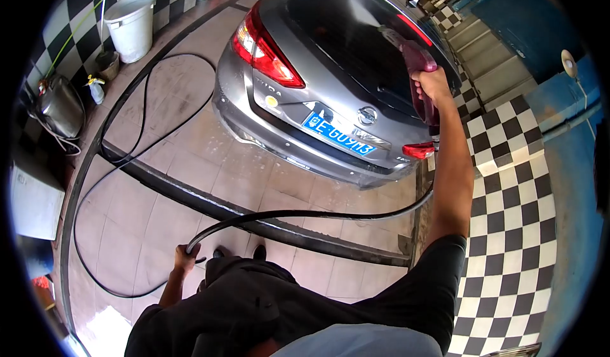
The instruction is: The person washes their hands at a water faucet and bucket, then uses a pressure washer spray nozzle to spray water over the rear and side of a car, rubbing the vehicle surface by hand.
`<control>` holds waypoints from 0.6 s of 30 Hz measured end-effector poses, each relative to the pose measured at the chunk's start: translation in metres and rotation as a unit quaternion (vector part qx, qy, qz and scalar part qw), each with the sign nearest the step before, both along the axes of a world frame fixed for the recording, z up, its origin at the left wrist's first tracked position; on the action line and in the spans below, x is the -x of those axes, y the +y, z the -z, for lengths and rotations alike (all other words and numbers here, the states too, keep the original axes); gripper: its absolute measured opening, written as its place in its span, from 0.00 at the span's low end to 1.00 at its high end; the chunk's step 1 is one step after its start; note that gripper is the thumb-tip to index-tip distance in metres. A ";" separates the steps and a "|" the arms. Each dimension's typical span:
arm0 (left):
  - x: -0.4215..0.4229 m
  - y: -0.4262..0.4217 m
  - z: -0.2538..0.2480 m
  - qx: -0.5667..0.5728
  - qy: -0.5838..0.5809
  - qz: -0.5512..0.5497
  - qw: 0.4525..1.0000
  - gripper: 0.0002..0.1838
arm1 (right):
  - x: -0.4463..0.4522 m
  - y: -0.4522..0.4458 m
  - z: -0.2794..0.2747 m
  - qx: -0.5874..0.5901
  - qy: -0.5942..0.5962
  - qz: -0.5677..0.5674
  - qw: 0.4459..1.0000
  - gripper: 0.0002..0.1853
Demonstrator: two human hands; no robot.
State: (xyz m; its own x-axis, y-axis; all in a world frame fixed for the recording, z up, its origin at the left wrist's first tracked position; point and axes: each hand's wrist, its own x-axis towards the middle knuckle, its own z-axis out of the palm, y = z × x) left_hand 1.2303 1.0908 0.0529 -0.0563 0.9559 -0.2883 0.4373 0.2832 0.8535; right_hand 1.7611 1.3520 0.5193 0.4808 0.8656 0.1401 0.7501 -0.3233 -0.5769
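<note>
My right hand [432, 84], raised at the end of an outstretched arm, is closed around the handle of a maroon pressure washer gun [415, 53]. The gun points at the dark rear window [324, 30] of a grey car [330, 101], where a whitish spray shows on the glass. From the gun's lower end a thick black hose [305, 215] curves down and across in front of me. Low on the left, my left hand [185, 259] is wrapped round that hose. Water drips from the wet rear bumper [279, 154].
More hose loops over the tiled floor [146, 198] on the left. A dark floor channel [190, 195] crosses before my feet. Along the left wall stand a white bucket [131, 26], a spray bottle [95, 90] and a metal tank [60, 106]. A checkered wall [508, 230] is close on the right.
</note>
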 end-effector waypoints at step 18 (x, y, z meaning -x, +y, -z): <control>0.008 -0.012 -0.015 0.027 0.036 -0.023 0.999 0.24 | 0.078 0.048 0.042 0.074 -0.065 -0.085 0.992 0.07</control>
